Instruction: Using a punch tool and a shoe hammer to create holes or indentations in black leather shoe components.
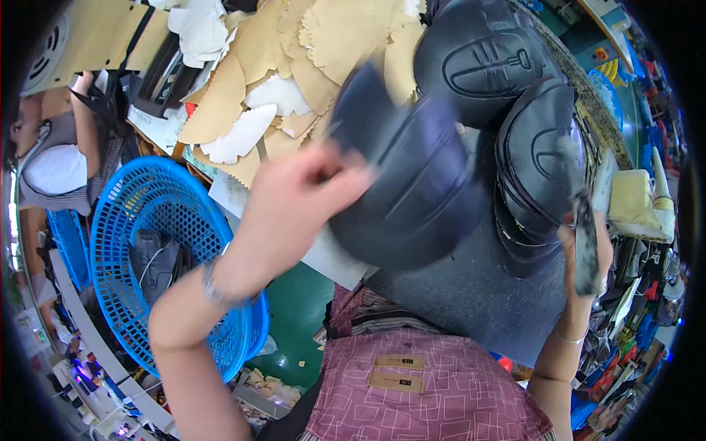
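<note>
My left hand pinches the edge of a black molded piece, curved like a shoe upper, which is smeared by motion above the dark work surface. At the right, my right hand is closed around a flat, upright tool with a dark, grey-stained handle; its upper end is blurred, so its kind is unclear. Beside that tool stands a stack of similar black molded pieces with raised line patterns. Another black molded pile lies farther back.
A heap of beige cut pieces with zigzag edges covers the far table. A blue plastic basket holding dark pieces stands at my left. Another person is at the far left. A yellowish block sits at the right.
</note>
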A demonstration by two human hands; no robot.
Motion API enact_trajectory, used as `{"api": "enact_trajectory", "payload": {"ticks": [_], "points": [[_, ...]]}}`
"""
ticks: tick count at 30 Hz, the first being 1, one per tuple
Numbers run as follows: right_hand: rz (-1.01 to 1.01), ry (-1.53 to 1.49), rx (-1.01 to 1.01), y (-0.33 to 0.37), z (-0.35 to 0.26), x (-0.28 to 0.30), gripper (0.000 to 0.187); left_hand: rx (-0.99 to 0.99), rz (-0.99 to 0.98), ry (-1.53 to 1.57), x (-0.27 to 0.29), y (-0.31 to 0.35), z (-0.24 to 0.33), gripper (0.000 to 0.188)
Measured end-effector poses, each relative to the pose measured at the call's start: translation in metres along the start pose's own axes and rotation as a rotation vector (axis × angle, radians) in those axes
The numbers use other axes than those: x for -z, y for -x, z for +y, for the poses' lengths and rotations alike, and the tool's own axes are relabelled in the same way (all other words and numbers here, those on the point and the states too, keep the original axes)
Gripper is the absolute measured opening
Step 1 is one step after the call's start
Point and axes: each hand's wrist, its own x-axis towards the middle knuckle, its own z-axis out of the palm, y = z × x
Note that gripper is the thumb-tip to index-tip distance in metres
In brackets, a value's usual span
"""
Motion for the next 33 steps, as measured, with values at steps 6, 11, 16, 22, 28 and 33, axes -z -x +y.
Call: {"api": "enact_trajectory", "payload": {"ticks": [6, 11, 16, 22, 28, 33], "points": [[-0.43, -0.269, 0.207, -0.01, -0.068, -0.065, 0.02, 0.383, -0.066, 0.067, 0.021, 0.091, -0.063, 0.009], [-0.498, -0.215, 0.237, -0.012, -0.081, -0.08, 0.016, -0.205, 0.167, -0.418, 0.012, 0.067, -0.041, 0.007], [-0.524, -0.201, 0.252, -0.01, -0.084, -0.079, 0.019, 0.034, 0.082, 0.321, -0.031, 0.019, -0.067, 0.012], [-0.467, -0.219, 0.248, -0.004, -0.076, -0.083, 0.021, 0.006, 0.099, 0.183, -0.043, 0.011, -0.078, 0.011], [-0.271, -0.345, 0.477, -0.023, -0.088, -0.054, 0.024, -0.346, 0.146, -0.193, -0.044, 0.011, -0.089, 0.011], [-0.548, -0.293, 0.508, -0.018, -0.076, -0.064, 0.03, -0.699, 0.203, -0.547, -0.049, 0.013, -0.082, 0.014]]}}
